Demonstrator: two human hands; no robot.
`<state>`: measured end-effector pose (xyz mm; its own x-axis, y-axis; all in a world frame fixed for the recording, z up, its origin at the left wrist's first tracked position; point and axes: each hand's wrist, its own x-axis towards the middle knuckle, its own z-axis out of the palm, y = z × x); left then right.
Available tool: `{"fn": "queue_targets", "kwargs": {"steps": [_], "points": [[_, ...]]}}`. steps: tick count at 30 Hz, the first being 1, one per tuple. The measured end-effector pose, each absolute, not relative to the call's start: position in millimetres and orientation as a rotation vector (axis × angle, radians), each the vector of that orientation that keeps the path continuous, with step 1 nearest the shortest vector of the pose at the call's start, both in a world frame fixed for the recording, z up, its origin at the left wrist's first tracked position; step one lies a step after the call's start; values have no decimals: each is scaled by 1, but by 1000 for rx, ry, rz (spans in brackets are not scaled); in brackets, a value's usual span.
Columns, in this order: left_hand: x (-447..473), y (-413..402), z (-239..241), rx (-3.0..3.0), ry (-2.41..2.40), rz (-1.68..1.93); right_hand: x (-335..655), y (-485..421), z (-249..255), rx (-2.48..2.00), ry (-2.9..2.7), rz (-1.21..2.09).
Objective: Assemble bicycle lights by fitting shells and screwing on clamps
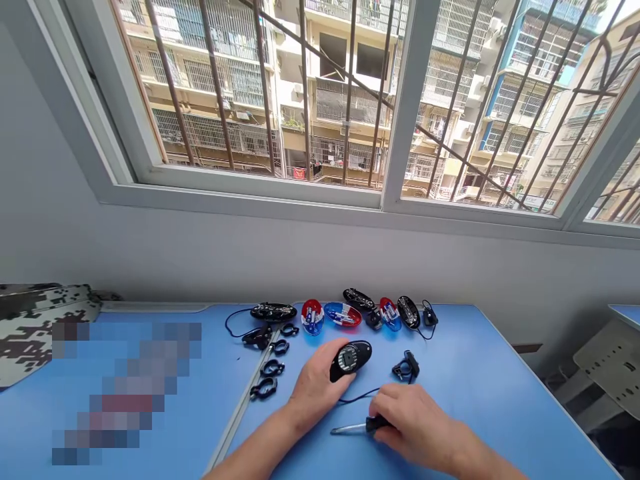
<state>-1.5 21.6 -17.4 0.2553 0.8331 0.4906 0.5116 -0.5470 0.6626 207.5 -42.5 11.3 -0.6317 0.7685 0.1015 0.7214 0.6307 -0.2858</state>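
Note:
My left hand (319, 379) is closed round a black oval casing (351, 357) with a round, slotted disc on its upper face. A thin black cable (359, 397) runs from beneath that hand toward a small black clamp piece (406, 367) lying to the right. My right hand (407, 420) grips the black handle of a screwdriver (350, 429). The screwdriver's metal shaft points left, low over the blue table and apart from the casing.
Several black ring clamps (263, 388) lie in a column along the table seam. Behind are red-and-blue translucent shells (343, 314) and black oval casings (273, 312), some with cables. Camouflage cloth (45, 327) rests at the far left. A barred window (300, 100) rises beyond the table (480, 400).

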Motion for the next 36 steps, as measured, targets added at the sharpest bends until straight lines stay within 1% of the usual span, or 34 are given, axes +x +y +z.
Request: {"fn": "queue_targets", "kwargs": {"steps": [7,12,15,19,21,28,31,36], "points": [[-1,25,-24,2230,1211,1197,207,-42,9,-1304,-2705,290],[0,22,-24,2288,1141,1211,218,-42,20,-1183,-2515,335],[1,21,-21,2324,1084,1214,223,-33,29,-1122,-2224,455],[2,21,-19,2367,1028,1231,219,-5,36,-1284,-1802,721],[2,22,-21,2390,1012,1238,214,11,38,-1327,-1752,913],[1,24,-29,2411,1071,1217,196,37,31,-1295,-1798,1389],[1,24,-30,2362,1098,1196,193,37,22,-1268,-1731,1468],[1,27,-32,2269,1136,1203,196,35,11,-1235,-1629,1423]]}}
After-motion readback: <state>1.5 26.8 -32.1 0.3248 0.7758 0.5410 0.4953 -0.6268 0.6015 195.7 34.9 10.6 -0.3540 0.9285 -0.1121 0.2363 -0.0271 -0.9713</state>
